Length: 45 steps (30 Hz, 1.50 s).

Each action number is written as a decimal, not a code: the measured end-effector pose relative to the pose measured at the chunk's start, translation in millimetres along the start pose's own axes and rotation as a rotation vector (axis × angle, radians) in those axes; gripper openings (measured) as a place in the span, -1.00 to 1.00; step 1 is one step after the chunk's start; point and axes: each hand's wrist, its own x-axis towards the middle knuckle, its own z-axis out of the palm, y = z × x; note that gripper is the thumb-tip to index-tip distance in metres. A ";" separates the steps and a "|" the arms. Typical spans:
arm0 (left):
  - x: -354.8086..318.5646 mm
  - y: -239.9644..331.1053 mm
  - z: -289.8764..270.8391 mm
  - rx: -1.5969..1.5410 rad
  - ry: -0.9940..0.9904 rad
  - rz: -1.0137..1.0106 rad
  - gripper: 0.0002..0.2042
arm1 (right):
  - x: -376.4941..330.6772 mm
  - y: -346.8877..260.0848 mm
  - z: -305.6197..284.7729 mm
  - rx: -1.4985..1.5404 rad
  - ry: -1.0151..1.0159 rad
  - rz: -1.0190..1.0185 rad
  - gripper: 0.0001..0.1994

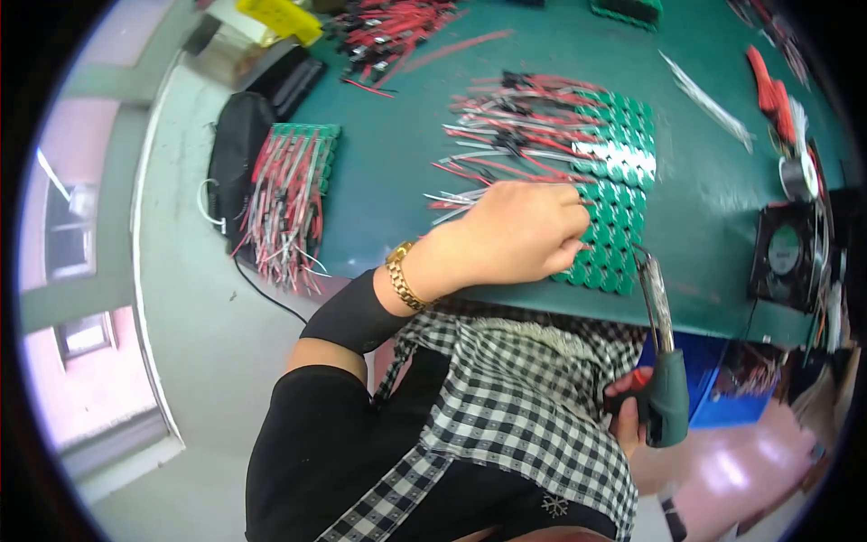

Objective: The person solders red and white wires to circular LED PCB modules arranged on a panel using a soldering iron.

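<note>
My left hand [533, 230], with a gold watch [404, 274] at the wrist, is closed in a pinch over the near part of a green circuit board panel [614, 217]. A thin red end shows at its fingertips, seemingly a wire; most of it is hidden by the fingers. Red, black and white wires [515, 135] fan out leftward from the panel's rows. My right hand [625, 411] grips a dark green soldering gun [666, 397] by its handle, below the table edge. The gun points upward, its thin tip just right of the panel's near corner, apart from my left hand.
Another wired green panel [330, 149] lies at the table's left edge beside a black bag [239, 149]. Loose wire bundles [388, 36] lie at the back. White wires [709, 99], a solder spool [797, 176] and a black fan [781, 253] are at right. A blue bin [736, 402] stands below.
</note>
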 end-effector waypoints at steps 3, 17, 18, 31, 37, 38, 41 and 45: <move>8.7 -39.3 -35.7 0.139 0.185 -0.108 -0.88 | -13.7 16.2 -10.8 0.062 0.077 0.007 -0.47; 42.7 -170.5 -89.3 0.621 0.378 -0.605 -0.85 | -0.5 4.4 -15.5 -0.034 -0.054 0.017 -0.53; 40.3 -160.0 -94.6 0.551 0.501 -0.523 -0.87 | -1.1 1.0 -14.6 -0.065 -0.056 0.067 -0.54; -82.9 -99.2 -52.5 -0.036 0.386 -0.685 -0.86 | -4.9 21.6 -20.3 0.077 -0.094 -0.028 -0.55; -73.7 -72.0 -93.4 -0.008 -0.178 -0.283 -0.81 | -3.6 -8.9 -8.4 -0.054 -0.054 0.078 -0.50; -74.1 -65.6 -98.1 -0.010 -0.190 -0.293 -0.81 | -3.0 1.0 -11.5 -0.005 -0.061 0.003 -0.50; -79.1 -42.6 -99.5 0.041 -0.310 -0.129 -0.81 | -5.7 15.6 -14.4 0.088 -0.028 -0.070 -0.53; -90.2 -15.3 -81.8 0.052 -0.337 -0.126 -0.78 | 0.6 9.2 -12.5 0.086 -0.063 -0.087 -0.56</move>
